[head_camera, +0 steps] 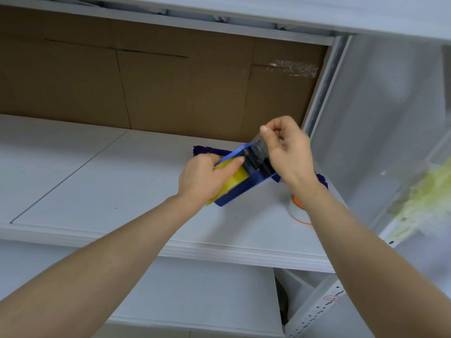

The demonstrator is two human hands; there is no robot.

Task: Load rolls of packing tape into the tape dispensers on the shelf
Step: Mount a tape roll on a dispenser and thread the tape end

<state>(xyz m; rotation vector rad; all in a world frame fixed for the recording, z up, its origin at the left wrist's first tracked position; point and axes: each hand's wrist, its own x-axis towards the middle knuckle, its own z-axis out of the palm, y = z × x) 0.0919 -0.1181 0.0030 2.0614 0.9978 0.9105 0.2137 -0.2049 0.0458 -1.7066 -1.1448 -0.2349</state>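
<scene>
A blue tape dispenser (240, 189) with a yellow tape roll (234, 179) in it is lifted a little above the white shelf (122, 181). My left hand (205, 178) grips the dispenser and roll from the left side, fingers curled over the top edge. My right hand (288, 147) pinches the clear free end of the tape (257, 148) above the dispenser's front. Another blue dispenser (207, 150) lies on the shelf behind, mostly hidden by my hands. A white tape roll with an orange core (299, 211) stands on the shelf under my right wrist.
Brown cardboard (170, 89) lines the back of the shelf bay. A grey metal upright (324, 84) closes the right side, with clear plastic sheeting (390, 118) beyond. A lower shelf (195, 296) sits beneath.
</scene>
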